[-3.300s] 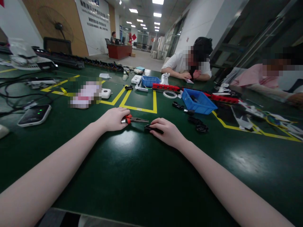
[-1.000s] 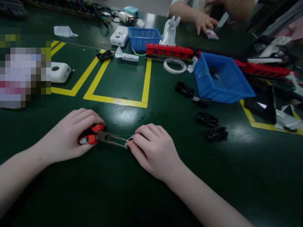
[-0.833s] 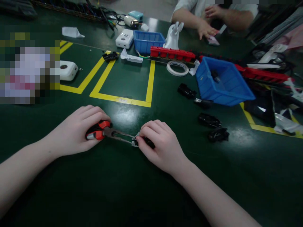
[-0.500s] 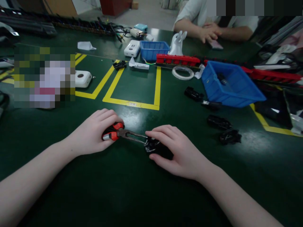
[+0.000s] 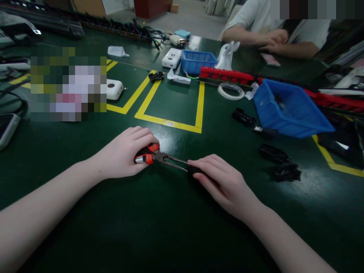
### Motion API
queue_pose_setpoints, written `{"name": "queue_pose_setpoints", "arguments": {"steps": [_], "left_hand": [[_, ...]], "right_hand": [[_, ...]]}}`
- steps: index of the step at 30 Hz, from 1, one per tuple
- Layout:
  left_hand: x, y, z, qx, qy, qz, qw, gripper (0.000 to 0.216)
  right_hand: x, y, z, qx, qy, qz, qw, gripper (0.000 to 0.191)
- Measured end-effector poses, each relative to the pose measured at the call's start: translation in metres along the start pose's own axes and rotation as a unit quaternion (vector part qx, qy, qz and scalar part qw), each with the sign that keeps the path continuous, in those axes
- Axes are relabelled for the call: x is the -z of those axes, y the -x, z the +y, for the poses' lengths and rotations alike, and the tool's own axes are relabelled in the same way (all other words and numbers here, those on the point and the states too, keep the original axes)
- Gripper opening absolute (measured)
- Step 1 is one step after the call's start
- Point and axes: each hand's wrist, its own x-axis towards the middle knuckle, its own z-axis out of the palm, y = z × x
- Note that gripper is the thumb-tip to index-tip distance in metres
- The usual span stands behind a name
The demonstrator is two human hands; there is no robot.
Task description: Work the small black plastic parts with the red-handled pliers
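Observation:
My left hand point(image 5: 129, 153) is wrapped round the red-and-black handles of long-nose pliers point(image 5: 158, 156). Their jaws point right, spread apart, with the tips at a small black plastic part point(image 5: 193, 170). Thumb and fingers of my right hand point(image 5: 224, 182) close on that part and hide most of it. Whether the tips grip the part or only touch it, I cannot tell. To the right of my right hand lie similar black parts point(image 5: 286, 173), point(image 5: 273, 153), with another black part point(image 5: 243, 116) farther back.
A large blue bin point(image 5: 292, 110) stands right, a smaller blue bin point(image 5: 198, 62) farther back. A roll of tape point(image 5: 231, 91) lies beside a red rail point(image 5: 226, 75). Yellow tape point(image 5: 173, 124) marks the green table point(image 5: 142, 220). Across it sits a person point(image 5: 273, 40), hands together near a phone point(image 5: 270, 60).
The view has shifted, so the table's things appear farther right. The black part has turned and is more covered by my right fingers. The other person's hands have moved off the phone.

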Motion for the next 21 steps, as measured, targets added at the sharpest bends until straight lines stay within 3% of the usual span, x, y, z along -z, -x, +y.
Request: {"name": "queue_pose_setpoints", "arguments": {"steps": [5,8,21], "left_hand": [[-0.0009,0.0001,-0.0025,0.003,-0.001,-0.006,1.0,0.029],[-0.0002,0.0,-0.0014,0.005,0.002,-0.004,1.0,0.029],[0.0008,-0.0003,-0.0002,0.005,0.008,-0.005,1.0,0.03]], "right_hand": [[-0.0005,-0.0018,0.0002,-0.178,-0.136,0.036,0.974,0.028],[-0.0013,-0.0021,0.003,-0.228,-0.166,0.061,0.957,0.03],[-0.0007,-0.005,0.0006,-0.18,-0.122,0.074,0.973,0.021]]}}
